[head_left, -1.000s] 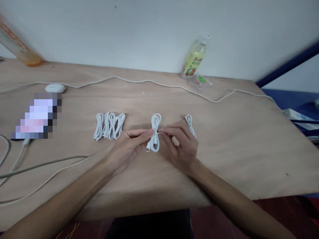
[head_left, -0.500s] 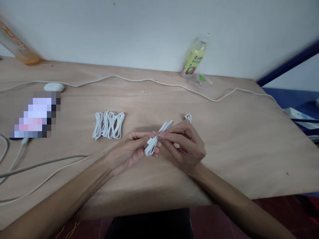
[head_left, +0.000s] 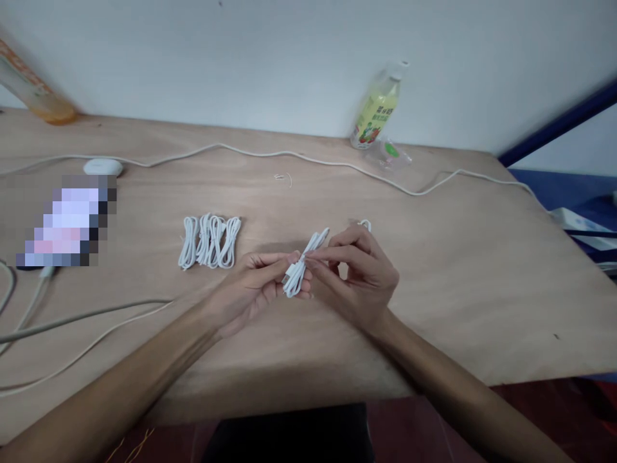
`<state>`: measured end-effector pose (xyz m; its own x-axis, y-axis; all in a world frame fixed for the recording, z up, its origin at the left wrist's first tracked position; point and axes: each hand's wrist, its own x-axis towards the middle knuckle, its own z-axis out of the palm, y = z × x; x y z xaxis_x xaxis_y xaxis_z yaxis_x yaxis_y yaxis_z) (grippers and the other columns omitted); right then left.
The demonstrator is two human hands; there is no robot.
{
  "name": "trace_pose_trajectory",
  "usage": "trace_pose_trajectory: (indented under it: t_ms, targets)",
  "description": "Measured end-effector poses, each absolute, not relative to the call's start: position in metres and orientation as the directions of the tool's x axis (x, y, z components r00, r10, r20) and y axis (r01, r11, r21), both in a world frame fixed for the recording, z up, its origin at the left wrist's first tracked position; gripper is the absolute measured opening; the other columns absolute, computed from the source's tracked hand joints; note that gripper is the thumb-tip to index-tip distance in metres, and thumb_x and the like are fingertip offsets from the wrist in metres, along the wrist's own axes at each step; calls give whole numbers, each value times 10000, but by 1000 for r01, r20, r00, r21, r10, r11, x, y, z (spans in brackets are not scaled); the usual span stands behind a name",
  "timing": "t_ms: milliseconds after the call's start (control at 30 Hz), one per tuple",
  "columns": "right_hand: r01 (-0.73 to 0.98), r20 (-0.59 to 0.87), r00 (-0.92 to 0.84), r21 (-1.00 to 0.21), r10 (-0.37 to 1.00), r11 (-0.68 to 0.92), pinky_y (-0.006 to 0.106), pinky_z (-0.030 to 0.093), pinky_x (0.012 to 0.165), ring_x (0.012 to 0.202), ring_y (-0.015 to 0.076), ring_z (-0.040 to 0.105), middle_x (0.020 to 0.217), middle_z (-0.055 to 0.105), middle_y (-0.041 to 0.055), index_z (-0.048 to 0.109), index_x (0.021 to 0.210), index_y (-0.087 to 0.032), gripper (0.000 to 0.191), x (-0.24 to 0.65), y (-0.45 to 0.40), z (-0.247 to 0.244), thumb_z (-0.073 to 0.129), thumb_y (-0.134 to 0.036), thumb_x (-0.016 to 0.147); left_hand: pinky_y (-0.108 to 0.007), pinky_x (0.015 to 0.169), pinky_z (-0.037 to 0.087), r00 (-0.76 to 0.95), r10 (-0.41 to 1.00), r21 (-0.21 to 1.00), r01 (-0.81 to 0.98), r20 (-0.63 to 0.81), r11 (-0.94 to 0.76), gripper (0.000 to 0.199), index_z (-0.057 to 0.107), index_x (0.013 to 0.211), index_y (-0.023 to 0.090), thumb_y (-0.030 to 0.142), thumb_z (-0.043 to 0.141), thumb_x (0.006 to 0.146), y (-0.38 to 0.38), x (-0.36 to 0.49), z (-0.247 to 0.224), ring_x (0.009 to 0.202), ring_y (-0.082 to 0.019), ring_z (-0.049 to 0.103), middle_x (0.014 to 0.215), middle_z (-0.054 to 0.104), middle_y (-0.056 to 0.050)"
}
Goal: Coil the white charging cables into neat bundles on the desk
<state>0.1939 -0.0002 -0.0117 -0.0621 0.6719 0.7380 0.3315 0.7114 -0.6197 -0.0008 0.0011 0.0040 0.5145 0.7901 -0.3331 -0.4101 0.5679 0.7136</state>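
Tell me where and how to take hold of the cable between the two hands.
Pinch the cable at its narrow middle, coming from the left, as the left hand does. The coils draw together there, while loose loops stick out above and below. The right hand has its fingertips at that middle from the other side, so the left looks best.

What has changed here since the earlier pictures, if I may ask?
The held cable bundle has turned, its far end swinging right, and the right hand has shifted slightly right. The left hand still holds it; the cable row and bottle stayed put.
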Motion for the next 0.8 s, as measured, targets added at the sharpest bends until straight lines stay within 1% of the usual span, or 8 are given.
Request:
trace_pose_trajectory:
  t_ms: [100, 167, 267, 433, 567, 700, 800]
  targets:
    - [419, 786, -137, -506, 603, 754, 278, 502, 553, 755, 143, 620, 915, 670, 5, 844, 1104, -311, 254, 199, 0, -11, 791, -90, 989, -274, 763, 641, 512, 792, 710, -417, -332, 567, 282, 877, 847, 165, 421, 990, 808, 0, -1, 2, 756, -147, 718, 815, 805, -49]
    - [480, 798, -209, -420, 565, 770, 296, 519, 575, 761, 153, 624, 910, 662, 7, 839, 1152, -325, 275, 202, 0, -11, 771, -101, 1008, -282, 767, 646, 508, 794, 706, -423, -335, 568, 290, 886, 882, 167, 425, 992, 802, 0, 0, 1, 772, -155, 727, 822, 809, -53]
    - [503, 795, -281, -355, 538, 788, 299, 510, 586, 776, 162, 612, 903, 641, 11, 824, 1195, -328, 284, 206, 3, -11, 750, -112, 1027, -293, 781, 647, 501, 800, 710, -426, -330, 560, 274, 899, 958, 180, 401, 979, 816, 0, 1, 1, 804, -167, 742, 828, 815, -50]
    - [449, 776, -349, -353, 525, 821, 293, 480, 615, 817, 163, 575, 937, 603, 25, 791, 1206, -282, 223, 209, 7, -13, 710, -131, 1062, -301, 766, 642, 504, 805, 714, -434, -314, 550, 186, 892, 890, 199, 364, 956, 831, -1, 2, 1, 785, -170, 749, 835, 820, -44]
    - [430, 776, -354, -360, 521, 828, 290, 469, 624, 828, 165, 548, 972, 583, 30, 765, 1217, -284, 215, 208, 8, -14, 675, -142, 1082, -259, 731, 634, 513, 799, 697, -447, -315, 561, 229, 897, 898, 182, 381, 976, 816, 0, 3, -1, 742, -146, 739, 804, 808, -37]
    - [428, 767, -342, -387, 543, 817, 283, 479, 640, 844, 162, 539, 995, 561, 30, 760, 1197, -274, 204, 207, 10, -15, 681, -129, 1077, -226, 712, 632, 501, 795, 666, -468, -341, 581, 305, 895, 898, 159, 375, 1040, 737, 1, 3, 2, 734, -133, 742, 818, 813, -38]
    - [422, 760, -335, -407, 557, 810, 280, 481, 638, 850, 165, 547, 980, 549, 28, 771, 1166, -273, 188, 207, 11, -16, 671, -138, 1081, -230, 707, 635, 490, 794, 656, -473, -359, 589, 306, 890, 877, 144, 378, 1039, 745, 2, 4, 6, 741, -139, 740, 825, 817, -56]
